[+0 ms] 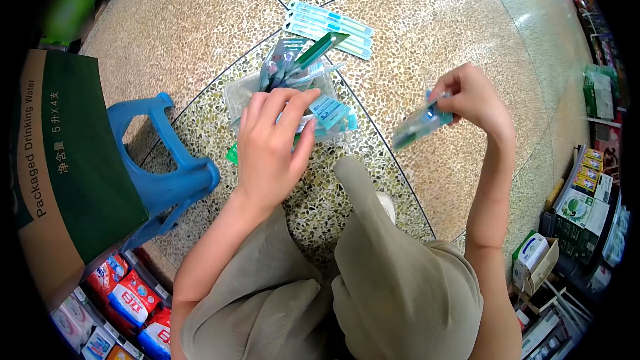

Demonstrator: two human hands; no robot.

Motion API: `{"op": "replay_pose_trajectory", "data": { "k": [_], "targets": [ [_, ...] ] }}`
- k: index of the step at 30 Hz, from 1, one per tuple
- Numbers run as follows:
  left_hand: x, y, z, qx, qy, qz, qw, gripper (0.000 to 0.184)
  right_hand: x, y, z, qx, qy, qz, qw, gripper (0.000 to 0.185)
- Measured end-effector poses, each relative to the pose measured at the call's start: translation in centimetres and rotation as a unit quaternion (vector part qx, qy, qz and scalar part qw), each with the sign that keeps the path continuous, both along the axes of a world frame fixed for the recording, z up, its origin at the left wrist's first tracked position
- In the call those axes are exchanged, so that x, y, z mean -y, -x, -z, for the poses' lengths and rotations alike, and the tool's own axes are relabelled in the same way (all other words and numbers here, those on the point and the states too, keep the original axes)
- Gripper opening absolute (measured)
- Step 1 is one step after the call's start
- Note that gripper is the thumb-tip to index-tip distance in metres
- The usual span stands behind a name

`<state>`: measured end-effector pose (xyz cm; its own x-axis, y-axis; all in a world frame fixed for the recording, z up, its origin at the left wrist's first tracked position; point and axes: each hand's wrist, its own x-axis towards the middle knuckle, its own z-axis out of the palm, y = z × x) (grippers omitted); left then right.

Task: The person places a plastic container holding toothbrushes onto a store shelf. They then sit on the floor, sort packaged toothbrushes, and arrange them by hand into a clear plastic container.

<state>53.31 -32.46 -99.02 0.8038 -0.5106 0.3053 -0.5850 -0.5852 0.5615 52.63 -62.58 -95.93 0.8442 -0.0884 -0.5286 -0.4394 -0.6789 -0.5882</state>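
Observation:
A translucent plastic container [233, 97] stands on the floor ahead of me, filled with several blister-packed items in blue and green that look like toothbrushes. My left hand [270, 143] lies over its near side, fingers spread and bent, touching the packs; some fingertips are hidden. Beside its thumb and forefinger is a light-blue printed pack [330, 112]. Off to the right, my right hand [470, 100] pinches the upper end of a clear plastic packet [421, 125] with blue and green contents, held tilted above the floor. Slim toothbrush packs [330, 29] lie side by side beyond the container.
A blue plastic stool [167, 160] stands at left, next to a large drinking-water carton [87, 153]. Red detergent bags [133, 297] fill the lower-left shelf. Shelved goods [580, 207] line the right side. My knees [400, 280] are close below the hands.

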Motion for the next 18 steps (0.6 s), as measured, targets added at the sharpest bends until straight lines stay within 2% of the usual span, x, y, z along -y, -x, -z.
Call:
{"op": "replay_pose_trajectory", "data": {
  "k": [4,9,12,18],
  "targets": [
    [0.1,0.0,0.4,-0.010,0.002,-0.003,1.000,0.032,0.9,-0.2,0.5,-0.119,-0.044,-0.062,0.990,0.011],
    [0.7,-0.1,0.6,-0.010,0.000,-0.001,1.000,0.031,2.9,-3.3,9.7,-0.207,-0.115,-0.146,0.961,0.008],
    [0.7,-0.2,0.7,-0.017,-0.007,0.004,1.000,0.031,3.1,-5.6,14.2,-0.240,-0.096,-0.157,0.953,0.005],
    [0.2,-0.3,1.0,-0.016,-0.013,-0.003,1.000,0.028,1.5,-8.7,19.6,-0.245,0.018,-0.124,0.961,0.015]
  ]
}}
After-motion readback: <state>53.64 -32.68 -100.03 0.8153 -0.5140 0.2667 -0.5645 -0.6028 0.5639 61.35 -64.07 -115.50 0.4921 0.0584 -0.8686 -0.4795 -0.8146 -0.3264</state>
